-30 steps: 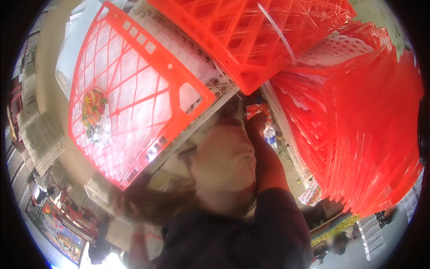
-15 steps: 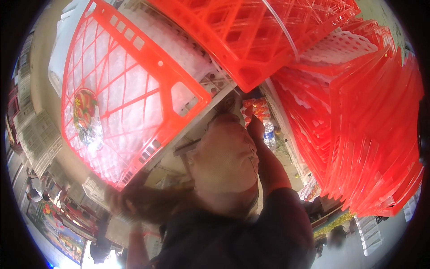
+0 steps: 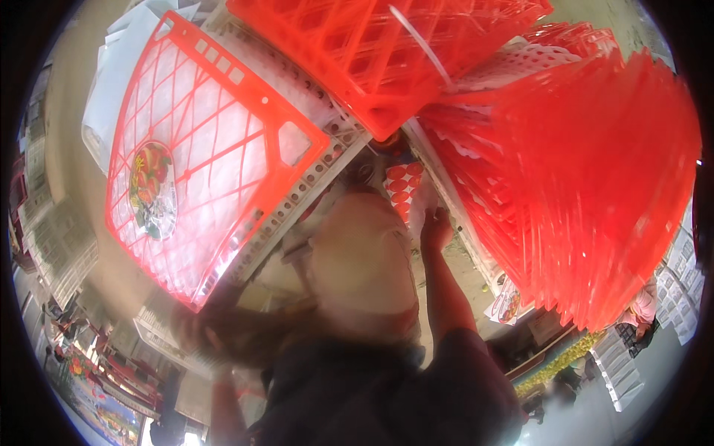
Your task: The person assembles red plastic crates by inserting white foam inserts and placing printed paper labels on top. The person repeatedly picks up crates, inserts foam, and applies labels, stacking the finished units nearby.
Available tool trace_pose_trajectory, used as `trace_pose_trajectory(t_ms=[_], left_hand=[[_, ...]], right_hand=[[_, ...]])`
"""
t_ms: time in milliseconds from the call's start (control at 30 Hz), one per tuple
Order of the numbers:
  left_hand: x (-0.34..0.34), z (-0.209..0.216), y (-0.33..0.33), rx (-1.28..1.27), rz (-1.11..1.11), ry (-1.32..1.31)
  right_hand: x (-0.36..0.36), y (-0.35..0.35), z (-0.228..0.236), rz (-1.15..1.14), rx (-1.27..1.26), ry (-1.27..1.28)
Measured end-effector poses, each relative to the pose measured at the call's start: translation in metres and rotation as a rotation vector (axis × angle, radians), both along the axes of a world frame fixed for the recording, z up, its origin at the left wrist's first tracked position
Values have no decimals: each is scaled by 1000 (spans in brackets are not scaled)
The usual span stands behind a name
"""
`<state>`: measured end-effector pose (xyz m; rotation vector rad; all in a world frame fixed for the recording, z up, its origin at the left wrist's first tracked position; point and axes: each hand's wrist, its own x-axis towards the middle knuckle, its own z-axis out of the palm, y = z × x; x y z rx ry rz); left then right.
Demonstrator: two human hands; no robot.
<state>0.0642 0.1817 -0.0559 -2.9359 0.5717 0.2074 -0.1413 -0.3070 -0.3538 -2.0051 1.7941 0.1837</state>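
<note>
Red-dotted sticker sheet (image 3: 402, 187): long axis near upright in view. Right hand (image 3: 437, 227) just beside, fingers curled; hold unclear. Left hand (image 3: 199, 331) blurred; grip can't be told.

You seem to be in a produce-packing place: around you are red plastic lattice panels (image 3: 587, 186), one bearing an oval food-picture label (image 3: 152, 189), a white perforated plastic crate (image 3: 301, 195) and a long yellow produce-like band (image 3: 561, 369).
</note>
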Motion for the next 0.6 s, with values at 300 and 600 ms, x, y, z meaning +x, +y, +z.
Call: trace_pose_trajectory(t_ms=[300, 600], left_hand=[[-9, 9, -34, -257, -86, -105], [6, 72, -252, -1477, -157, 685]], right_hand=[[18, 20, 133, 92, -80, -309], [135, 61, 334, 998, -583, -906]])
